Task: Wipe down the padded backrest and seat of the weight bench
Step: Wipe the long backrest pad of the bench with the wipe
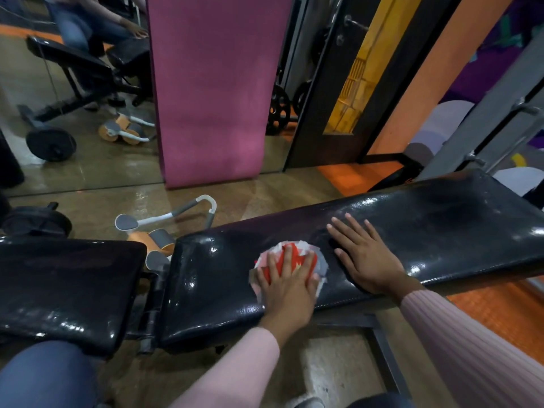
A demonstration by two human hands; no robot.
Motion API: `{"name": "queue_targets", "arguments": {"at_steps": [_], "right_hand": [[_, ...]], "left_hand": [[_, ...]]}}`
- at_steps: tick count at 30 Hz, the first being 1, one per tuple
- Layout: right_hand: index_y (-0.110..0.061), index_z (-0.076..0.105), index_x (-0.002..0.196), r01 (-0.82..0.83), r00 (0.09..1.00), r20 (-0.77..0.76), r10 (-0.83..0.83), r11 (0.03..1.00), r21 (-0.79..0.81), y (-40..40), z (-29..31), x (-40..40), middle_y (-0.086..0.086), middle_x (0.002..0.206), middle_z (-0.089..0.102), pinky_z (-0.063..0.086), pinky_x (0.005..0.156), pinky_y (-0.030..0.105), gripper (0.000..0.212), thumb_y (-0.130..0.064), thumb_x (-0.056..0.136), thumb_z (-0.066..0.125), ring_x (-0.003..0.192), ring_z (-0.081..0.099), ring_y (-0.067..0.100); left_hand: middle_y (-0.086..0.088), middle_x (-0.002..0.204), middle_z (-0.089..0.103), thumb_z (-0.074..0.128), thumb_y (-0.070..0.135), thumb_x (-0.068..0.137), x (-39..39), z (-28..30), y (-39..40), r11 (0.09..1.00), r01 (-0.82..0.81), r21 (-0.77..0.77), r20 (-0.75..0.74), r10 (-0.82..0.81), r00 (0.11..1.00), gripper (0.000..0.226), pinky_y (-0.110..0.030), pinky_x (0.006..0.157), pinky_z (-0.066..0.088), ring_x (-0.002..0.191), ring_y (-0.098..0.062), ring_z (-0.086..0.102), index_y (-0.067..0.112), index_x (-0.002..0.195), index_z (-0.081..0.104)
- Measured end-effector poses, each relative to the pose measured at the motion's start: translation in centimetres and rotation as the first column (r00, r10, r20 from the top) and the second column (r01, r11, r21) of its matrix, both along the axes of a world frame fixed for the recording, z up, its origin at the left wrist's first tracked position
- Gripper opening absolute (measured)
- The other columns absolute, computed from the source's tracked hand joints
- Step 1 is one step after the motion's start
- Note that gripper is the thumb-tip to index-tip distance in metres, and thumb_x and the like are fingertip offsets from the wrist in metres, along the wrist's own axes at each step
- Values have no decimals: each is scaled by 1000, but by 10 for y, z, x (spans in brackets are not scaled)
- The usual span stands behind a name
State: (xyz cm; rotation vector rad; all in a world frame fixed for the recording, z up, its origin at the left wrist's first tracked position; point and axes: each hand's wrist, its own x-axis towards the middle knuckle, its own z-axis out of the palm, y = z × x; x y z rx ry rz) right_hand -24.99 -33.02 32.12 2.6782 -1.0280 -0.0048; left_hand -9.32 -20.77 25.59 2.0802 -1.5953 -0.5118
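Note:
The black padded backrest (426, 231) of the weight bench runs from the centre to the right, glossy and wet-looking. Its black seat pad (64, 287) lies at the left, split from the backrest by a hinge gap. My left hand (287, 285) presses flat on a red, white and grey cloth (319, 262) bunched on the backrest near its seat end. My right hand (369, 256) rests flat on the backrest just right of the cloth, fingers spread, holding nothing.
An orange and grey ab roller (164, 228) lies on the floor behind the bench. A pink mat (212, 92) leans against a wall mirror (73, 98). Weight plates (38, 222) sit at the left. The bench's grey steel frame (382, 357) stands below the backrest. My knee (50, 375) is bottom left.

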Motion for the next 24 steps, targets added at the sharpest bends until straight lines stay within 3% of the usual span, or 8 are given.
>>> {"name": "queue_targets", "arguments": {"at_steps": [4, 7, 10, 12, 16, 19, 21, 24], "right_hand": [[-22, 34, 147, -124, 989, -90, 116, 988, -95, 6, 3, 14, 0, 155, 32, 13, 114, 49, 55, -30, 93, 30, 145, 23, 22], [-23, 31, 149, -88, 996, 16, 89, 996, -31, 14, -7, 20, -2, 157, 29, 10, 116, 45, 54, -32, 95, 29, 147, 15, 17], [-24, 28, 150, -54, 996, 74, 56, 998, -31, 16, -18, 17, -4, 158, 25, 7, 118, 42, 52, -35, 99, 24, 148, 7, 13], [-23, 30, 149, -44, 995, 86, 47, 998, -43, 15, -20, 16, -4, 158, 25, 9, 118, 43, 51, -34, 99, 24, 148, 6, 13], [-23, 31, 149, -27, 996, 81, 31, 998, -51, 16, -19, 18, -4, 158, 25, 9, 118, 42, 52, -34, 99, 23, 148, 6, 13], [-24, 29, 150, -13, 997, 73, 17, 999, -51, 17, -19, 18, -5, 158, 23, 7, 118, 41, 52, -34, 99, 23, 148, 4, 12], [-24, 30, 149, -17, 997, 76, 21, 999, -49, 17, -20, 19, -5, 158, 24, 8, 118, 42, 51, -33, 99, 24, 148, 5, 13], [-24, 30, 149, -21, 997, 75, 24, 999, -44, 16, -20, 19, -5, 158, 24, 9, 118, 42, 51, -33, 99, 25, 148, 5, 13]], "left_hand": [[10, 159, -11, 10, 59, 95, 42, -20, -4, 993, -87, 83, -41, 91, 995, 50, -56, 114, -4, 144, -29, -12, 55, 144, 1], [3, 159, 13, 13, 58, 92, 31, -28, 24, 992, -125, -9, 122, 125, 985, 51, -59, 111, 12, 143, -36, 11, 55, 142, 15], [-2, 143, 48, 35, 52, 87, 3, -25, 35, 998, -55, -16, 111, 57, 992, 48, -58, 98, 23, 127, -39, 43, 48, 134, 44], [-1, 148, 41, 31, 53, 90, 3, -24, 24, 997, -34, -72, 127, 43, 991, 47, -60, 101, 23, 131, -39, 39, 48, 135, 40], [10, 159, -10, -6, 64, 82, 35, -28, 4, 999, -33, -25, 39, 34, 999, 64, -54, 114, -2, 145, -26, -12, 53, 144, 2], [10, 159, -7, -11, 66, 79, 48, -40, 15, 990, -138, -2, 24, 138, 990, 64, -52, 115, -3, 144, -26, -11, 57, 142, -2], [3, 159, 13, 4, 63, 87, 40, -46, 31, 983, -181, -32, 92, 183, 979, 56, -58, 113, 10, 143, -33, 5, 56, 142, 9], [-5, 149, 40, 29, 53, 91, 9, -38, 43, 997, -66, -51, 91, 70, 993, 50, -61, 102, 21, 135, -41, 27, 49, 141, 29]]}}
